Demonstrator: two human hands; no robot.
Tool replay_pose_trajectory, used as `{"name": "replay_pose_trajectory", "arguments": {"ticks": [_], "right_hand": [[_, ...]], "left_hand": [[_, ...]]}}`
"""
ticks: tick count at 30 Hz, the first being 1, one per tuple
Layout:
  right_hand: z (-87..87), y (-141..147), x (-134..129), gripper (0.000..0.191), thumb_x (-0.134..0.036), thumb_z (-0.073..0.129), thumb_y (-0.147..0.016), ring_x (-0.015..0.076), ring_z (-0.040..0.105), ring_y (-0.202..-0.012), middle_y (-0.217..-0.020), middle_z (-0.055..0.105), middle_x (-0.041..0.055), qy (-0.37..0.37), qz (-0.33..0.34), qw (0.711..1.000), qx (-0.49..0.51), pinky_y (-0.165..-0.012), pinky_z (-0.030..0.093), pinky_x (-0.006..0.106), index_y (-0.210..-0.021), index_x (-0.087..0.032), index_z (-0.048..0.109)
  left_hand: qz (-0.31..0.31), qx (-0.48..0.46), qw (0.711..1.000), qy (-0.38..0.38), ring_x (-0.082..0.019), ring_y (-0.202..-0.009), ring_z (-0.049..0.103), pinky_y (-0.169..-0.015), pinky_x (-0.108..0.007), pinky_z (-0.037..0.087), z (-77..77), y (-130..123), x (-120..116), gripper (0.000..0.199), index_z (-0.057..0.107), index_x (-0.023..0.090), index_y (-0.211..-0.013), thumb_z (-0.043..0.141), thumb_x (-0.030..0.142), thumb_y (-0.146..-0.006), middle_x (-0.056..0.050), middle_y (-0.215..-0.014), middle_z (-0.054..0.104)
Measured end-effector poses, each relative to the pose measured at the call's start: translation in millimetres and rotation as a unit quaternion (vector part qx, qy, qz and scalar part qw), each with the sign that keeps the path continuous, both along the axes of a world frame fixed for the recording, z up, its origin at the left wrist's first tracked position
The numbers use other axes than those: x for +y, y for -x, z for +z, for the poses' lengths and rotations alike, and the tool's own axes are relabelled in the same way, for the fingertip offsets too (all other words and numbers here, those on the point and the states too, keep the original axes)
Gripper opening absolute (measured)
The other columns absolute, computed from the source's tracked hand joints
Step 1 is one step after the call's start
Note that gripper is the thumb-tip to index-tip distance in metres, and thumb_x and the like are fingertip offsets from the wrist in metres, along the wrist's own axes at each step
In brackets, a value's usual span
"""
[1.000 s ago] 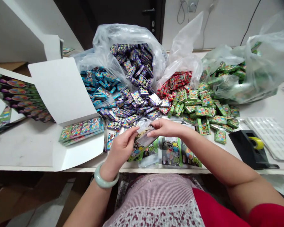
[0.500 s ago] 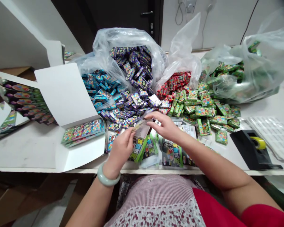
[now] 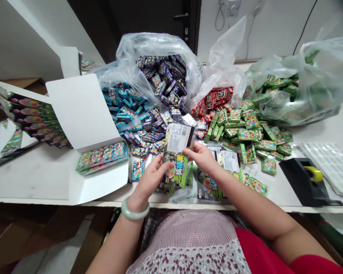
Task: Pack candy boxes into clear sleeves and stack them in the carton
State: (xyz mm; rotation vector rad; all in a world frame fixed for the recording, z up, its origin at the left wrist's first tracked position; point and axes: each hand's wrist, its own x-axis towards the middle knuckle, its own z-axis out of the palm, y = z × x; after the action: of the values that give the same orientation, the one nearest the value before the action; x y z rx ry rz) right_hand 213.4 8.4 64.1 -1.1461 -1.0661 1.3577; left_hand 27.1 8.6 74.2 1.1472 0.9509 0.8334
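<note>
A printed candy pouch [image 3: 178, 140], black and green with a pale label panel and a barcode, is held up over the table's front part. My left hand [image 3: 152, 176] grips its lower left side, thumb on the front. At its right edge, my right hand [image 3: 203, 156] pinches it between thumb and fingers. More flat pouches [image 3: 207, 186] lie below and to the right, partly covered by my right forearm. Just beyond the held pouch are loose purple candy boxes [image 3: 151, 133]. A single blue box [image 3: 137, 169] lies left of my left hand.
An open white carton [image 3: 80, 110] at left holds rows of small boxes [image 3: 103, 156]. Clear bags spill blue boxes [image 3: 125, 101], purple boxes [image 3: 168, 78], red boxes [image 3: 214, 99] and green boxes [image 3: 248, 133]. A black tape dispenser [image 3: 295, 179] and white label sheets [image 3: 330, 163] are at right.
The pouch, tilted nearly edge-on before, now faces me with its printed side showing. My right hand has shifted right and lower, from its top to its right edge.
</note>
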Motion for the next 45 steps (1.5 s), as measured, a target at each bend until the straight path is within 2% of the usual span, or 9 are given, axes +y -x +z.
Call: {"name": "replay_pose_trajectory", "arguments": {"ticks": [7, 12, 17, 22, 27, 33, 38, 42, 45], "right_hand": [[-9.0, 2.3, -19.0, 0.032, -0.031, 0.076, -0.064, 0.0092, 0.049, -0.056, -0.063, 0.051, -0.0069, 0.050, 0.117, 0.992, -0.020, -0.055, 0.041, 0.024, -0.074, -0.020, 0.047], [-15.9, 2.8, -38.8, 0.022, -0.021, 0.071, -0.067, 0.0112, 0.056, -0.063, -0.067, 0.057, -0.0049, 0.068, 0.177, 0.982, -0.009, -0.064, 0.047, 0.027, -0.072, -0.020, 0.049], [-11.7, -14.1, -61.5, 0.025, -0.023, 0.064, -0.074, 0.0164, 0.064, -0.084, -0.085, 0.065, -0.0002, 0.095, 0.254, 0.962, 0.022, -0.083, 0.050, 0.035, -0.098, -0.020, 0.058], [2.3, -37.0, -69.7, 0.070, -0.026, 0.070, -0.074, 0.0161, 0.061, -0.089, -0.108, 0.059, 0.0069, 0.023, 0.073, 0.995, -0.058, -0.078, 0.052, 0.032, -0.134, -0.024, 0.034], [5.5, -31.2, -66.8, 0.052, -0.028, 0.063, -0.083, 0.0136, 0.061, -0.078, -0.097, 0.057, 0.0023, -0.066, -0.041, 0.991, -0.106, -0.074, 0.052, 0.031, -0.129, -0.027, 0.038], [9.5, -29.4, -68.9, 0.024, -0.030, 0.054, -0.089, 0.0110, 0.050, -0.061, -0.075, 0.056, -0.0023, -0.068, 0.041, 0.980, -0.180, -0.057, 0.044, 0.026, -0.112, -0.024, 0.053], [31.5, -26.9, -56.3, 0.015, -0.029, 0.052, -0.089, 0.0137, 0.054, -0.076, -0.078, 0.057, 0.0008, -0.137, 0.001, 0.962, -0.235, -0.070, 0.045, 0.029, -0.077, -0.020, 0.054], [37.5, -24.2, -45.9, 0.017, -0.027, 0.058, -0.082, 0.0120, 0.054, -0.072, -0.085, 0.057, 0.0004, -0.041, 0.007, 0.995, -0.086, -0.057, 0.047, 0.024, -0.097, -0.022, 0.052], [42.4, -28.3, -46.4, 0.021, -0.024, 0.059, -0.080, 0.0115, 0.054, -0.071, -0.084, 0.057, -0.0001, -0.028, 0.034, 0.996, -0.078, -0.053, 0.046, 0.022, -0.100, -0.022, 0.054]], "left_hand": [[0.056, -0.005, 0.998, 0.032, -0.018, -0.080, 0.068, -0.073, -0.031, 0.054, -25.1, 14.8, -21.1, 0.038, 0.061, 0.016, -0.105, 0.070, 0.039, -0.077, -0.006, -0.091, 0.072], [0.069, -0.084, 0.993, 0.045, -0.019, -0.084, 0.069, -0.074, -0.031, 0.055, -8.5, 8.0, -1.8, 0.044, 0.058, 0.018, -0.110, 0.070, 0.043, -0.076, -0.006, -0.096, 0.072], [0.102, -0.098, 0.990, -0.001, -0.018, -0.091, 0.067, -0.077, -0.029, 0.055, -0.2, -3.5, 2.8, 0.045, 0.055, 0.018, -0.116, 0.070, 0.034, -0.077, -0.008, -0.107, 0.069], [0.061, -0.069, 0.995, -0.028, -0.015, -0.095, 0.066, -0.080, -0.028, 0.055, -13.5, -14.3, -23.0, 0.074, 0.028, 0.031, -0.144, 0.066, 0.028, -0.081, -0.006, -0.113, 0.065], [-0.013, -0.031, 0.997, -0.062, -0.016, -0.092, 0.066, -0.085, -0.032, 0.054, -6.7, -11.0, -30.6, 0.067, 0.036, 0.034, -0.139, 0.066, 0.026, -0.080, -0.005, -0.114, 0.064], [-0.029, 0.066, 0.993, -0.096, -0.012, -0.067, 0.060, -0.064, -0.023, 0.050, -0.4, 5.2, -27.8, 0.029, 0.055, 0.023, -0.111, 0.062, 0.036, -0.085, 0.001, -0.075, 0.062], [0.050, 0.045, 0.990, -0.124, -0.015, -0.085, 0.063, -0.073, -0.024, 0.050, 0.4, 0.1, -19.0, 0.020, 0.062, 0.018, -0.078, 0.066, 0.038, -0.082, -0.003, -0.090, 0.069], [0.041, 0.000, 0.999, -0.019, -0.014, -0.075, 0.065, -0.059, -0.021, 0.049, 10.2, -3.2, -11.7, 0.033, 0.063, 0.023, -0.103, 0.075, 0.035, -0.075, -0.004, -0.095, 0.073], [0.028, 0.009, 0.999, -0.037, -0.016, -0.085, 0.068, -0.070, -0.023, 0.053, 17.5, -2.3, -12.4, 0.038, 0.064, 0.023, -0.108, 0.076, 0.032, -0.074, -0.004, -0.096, 0.074]]}}
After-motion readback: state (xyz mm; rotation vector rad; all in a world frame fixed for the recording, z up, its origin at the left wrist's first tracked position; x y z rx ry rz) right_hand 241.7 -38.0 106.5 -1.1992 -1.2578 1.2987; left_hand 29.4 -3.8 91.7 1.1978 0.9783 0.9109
